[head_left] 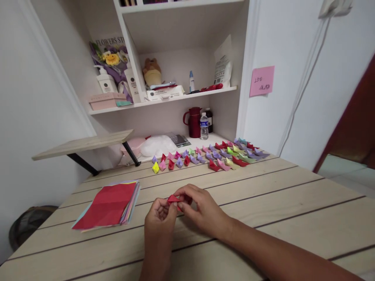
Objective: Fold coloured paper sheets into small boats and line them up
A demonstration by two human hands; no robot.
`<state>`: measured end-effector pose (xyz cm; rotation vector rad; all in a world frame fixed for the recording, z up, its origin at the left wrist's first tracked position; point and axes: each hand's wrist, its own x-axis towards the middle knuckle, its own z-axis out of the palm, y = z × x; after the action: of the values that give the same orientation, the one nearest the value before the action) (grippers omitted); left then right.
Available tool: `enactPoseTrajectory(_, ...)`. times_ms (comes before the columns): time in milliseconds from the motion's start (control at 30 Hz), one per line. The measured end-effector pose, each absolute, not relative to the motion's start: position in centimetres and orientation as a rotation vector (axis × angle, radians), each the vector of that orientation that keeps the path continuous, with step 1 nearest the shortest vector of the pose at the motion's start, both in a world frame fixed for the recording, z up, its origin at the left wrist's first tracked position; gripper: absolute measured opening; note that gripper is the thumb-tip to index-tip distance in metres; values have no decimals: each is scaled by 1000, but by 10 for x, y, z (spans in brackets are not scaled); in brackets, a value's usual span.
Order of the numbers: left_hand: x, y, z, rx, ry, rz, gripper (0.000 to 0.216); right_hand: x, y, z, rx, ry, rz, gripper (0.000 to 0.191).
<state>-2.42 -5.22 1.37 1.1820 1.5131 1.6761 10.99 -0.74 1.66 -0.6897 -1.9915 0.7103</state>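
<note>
Both hands meet over the middle of the wooden table (263, 195). My left hand (159, 218) and my right hand (202, 208) pinch a small folded red paper piece (173, 199) between their fingertips, just above the tabletop. A stack of coloured paper sheets (109, 205), red sheet on top, lies flat to the left of my hands. Several small folded paper boats (211, 156) in red, pink, purple, green and yellow stand in rows along the far edge of the table.
Behind the table a white shelf unit (164, 99) holds bottles, a tissue pack and a plush toy. A red jug (193, 121) and water bottle (204, 126) stand below. A small wooden side shelf (84, 144) juts out left. A pink note (261, 80) sticks to the wall.
</note>
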Motion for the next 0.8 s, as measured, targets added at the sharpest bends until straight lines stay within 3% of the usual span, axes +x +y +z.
enactPoseTrajectory(233,-20,-61,11,1558,1772,1698,3,110,-7,15,-735,-2019,579,34)
enactPoseTrajectory(333,-20,-61,7,1697,1842,1708,1,110,-6,13,-759,-2006,565,26)
enactPoseTrajectory(800,-23,-53,-13,2019,2068,1607,30,111,-10,15,-797,-2050,462,18)
